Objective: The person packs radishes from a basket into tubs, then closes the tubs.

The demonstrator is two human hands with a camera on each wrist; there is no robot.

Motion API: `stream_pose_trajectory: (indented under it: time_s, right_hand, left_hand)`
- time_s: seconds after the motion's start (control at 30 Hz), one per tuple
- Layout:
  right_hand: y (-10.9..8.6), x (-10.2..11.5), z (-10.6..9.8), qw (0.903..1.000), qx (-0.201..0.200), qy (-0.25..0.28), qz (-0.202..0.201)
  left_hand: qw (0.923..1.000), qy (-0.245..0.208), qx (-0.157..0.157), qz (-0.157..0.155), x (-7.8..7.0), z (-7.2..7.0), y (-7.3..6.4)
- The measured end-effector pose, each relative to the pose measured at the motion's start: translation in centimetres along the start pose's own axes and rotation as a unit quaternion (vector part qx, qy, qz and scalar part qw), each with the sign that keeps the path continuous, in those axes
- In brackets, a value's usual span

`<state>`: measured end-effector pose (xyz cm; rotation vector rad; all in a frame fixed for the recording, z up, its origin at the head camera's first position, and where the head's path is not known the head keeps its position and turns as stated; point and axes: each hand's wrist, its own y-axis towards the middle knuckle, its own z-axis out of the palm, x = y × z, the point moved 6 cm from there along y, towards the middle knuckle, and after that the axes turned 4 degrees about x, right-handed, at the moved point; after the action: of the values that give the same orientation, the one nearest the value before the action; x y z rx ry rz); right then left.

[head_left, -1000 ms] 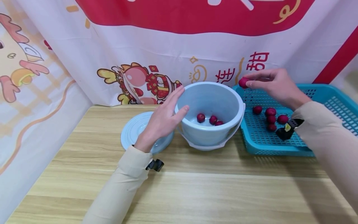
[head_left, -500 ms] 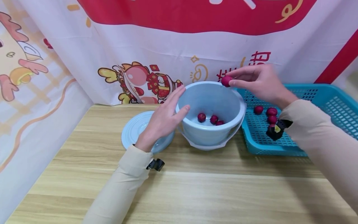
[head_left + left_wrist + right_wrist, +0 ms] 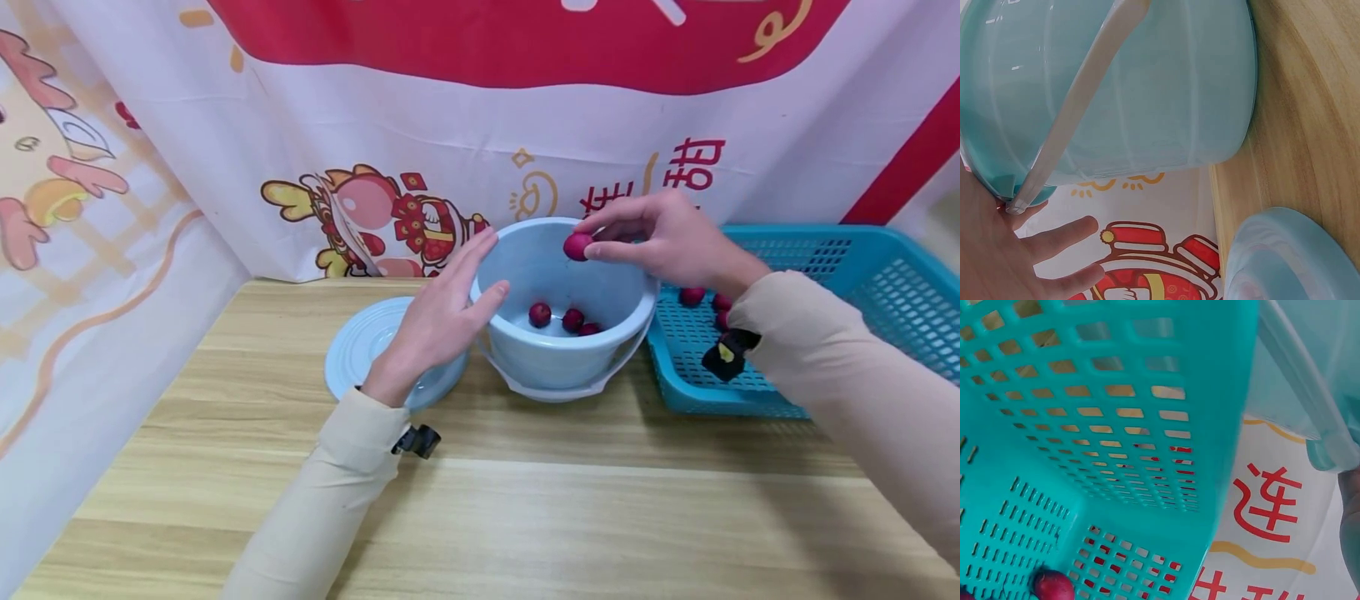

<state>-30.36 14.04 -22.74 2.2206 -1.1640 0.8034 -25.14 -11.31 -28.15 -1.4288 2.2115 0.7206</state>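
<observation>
A light blue bucket (image 3: 558,367) stands upright on the table, its white handle hanging down in front. Several dark red plums (image 3: 539,314) lie at its bottom. My right hand (image 3: 671,237) pinches another plum (image 3: 577,247) between thumb and fingertips, over the bucket's mouth near the back right of the rim. My left hand (image 3: 446,312) rests at the left side of the rim with its fingers fairly straight. In the left wrist view, that hand (image 3: 997,250) is beside the handle's hinge. The right wrist view cuts off the held plum.
Right of the bucket stands a teal slotted basket (image 3: 727,402) with several plums (image 3: 692,296), partly hidden by the right forearm. A round blue lid (image 3: 360,350) lies flat on the wooden table (image 3: 570,517) under the left forearm. A printed curtain (image 3: 420,117) hangs behind.
My right hand has moved left with the plum, from above the basket's edge to the bucket's mouth, and has dipped a little. The left hand has stayed at the rim.
</observation>
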Motion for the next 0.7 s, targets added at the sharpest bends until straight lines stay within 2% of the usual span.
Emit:
stream_pose_trajectory:
  time_s: [0.13, 0.33, 0.7]
  right_hand:
    - [0.1, 0.2, 0.6, 0.9997, 0.019, -0.010, -0.008]
    - [0.1, 0.1, 1.2, 0.9986, 0.037, -0.039, -0.001]
    - [0.0, 0.2, 2.1, 0.9969, 0.032, -0.071, -0.014]
  left_hand:
    - [1.0000, 0.000, 0.001, 0.000, 0.2, -0.1, 0.0]
    - [1.0000, -0.002, 0.001, 0.004, 0.1, 0.0, 0.1]
    - [1.0000, -0.002, 0.004, -0.001, 0.0, 0.1, 0.0]
